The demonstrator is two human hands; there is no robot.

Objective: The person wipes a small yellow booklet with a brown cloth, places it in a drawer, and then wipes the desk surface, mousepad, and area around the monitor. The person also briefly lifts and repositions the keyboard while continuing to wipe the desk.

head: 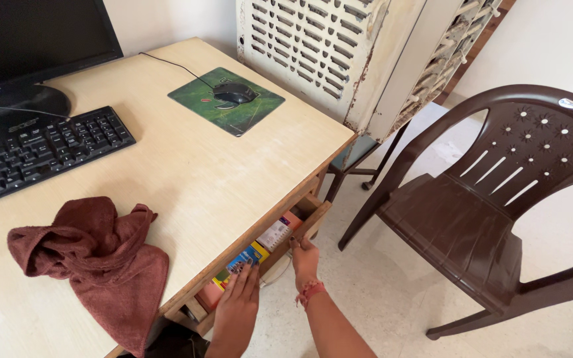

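A wooden desk drawer (313, 215) stands partly pulled out under the desk's front edge. Colourful packets and small boxes (260, 248) lie inside it. My left hand (237, 308) rests flat on the drawer's contents near the blue and yellow packet, fingers together. My right hand (305, 260) grips the drawer's front panel from below; a red thread band circles that wrist. A crumpled maroon towel (94, 265) lies on the desk top to the left of both hands.
On the light wooden desk (193, 179) are a black keyboard (34, 152), a monitor (28, 46), and a mouse (233, 93) on a green pad. A white air cooler (339, 59) stands behind. A brown plastic chair (492, 212) sits on the right.
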